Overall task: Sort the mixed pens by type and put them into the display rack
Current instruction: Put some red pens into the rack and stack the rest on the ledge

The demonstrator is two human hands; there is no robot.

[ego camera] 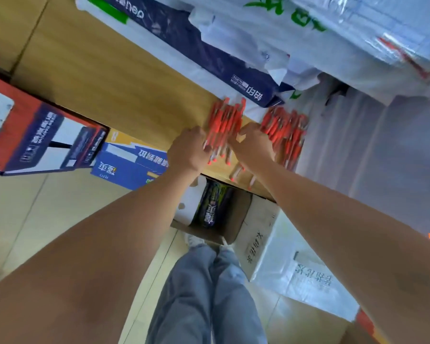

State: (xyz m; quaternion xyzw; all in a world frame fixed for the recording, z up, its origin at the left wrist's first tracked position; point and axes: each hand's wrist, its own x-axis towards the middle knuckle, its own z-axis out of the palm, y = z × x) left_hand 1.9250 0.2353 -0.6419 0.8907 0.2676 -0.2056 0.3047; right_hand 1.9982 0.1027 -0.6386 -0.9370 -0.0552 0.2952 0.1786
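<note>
Two bunches of red pens lie on the wooden tabletop (114, 78) near its front edge. The nearer bunch of red pens (225, 125) sits between my hands. My left hand (189, 150) is curled against its left side and grips the pens there. My right hand (252, 142) rests with bent fingers on the bunch's right side; its fingertips are hidden. A second bunch of red pens (287, 131) lies just right of my right hand. A few loose red pens (236, 173) stick out under my right wrist. No display rack is in view.
Packs of paper in blue-and-white wrappers (184, 40) and plastic bags (333, 33) crowd the table's back. A red and blue box (40, 135) and a blue box (129, 165) stand under the table. An open carton (221, 214) sits by my feet.
</note>
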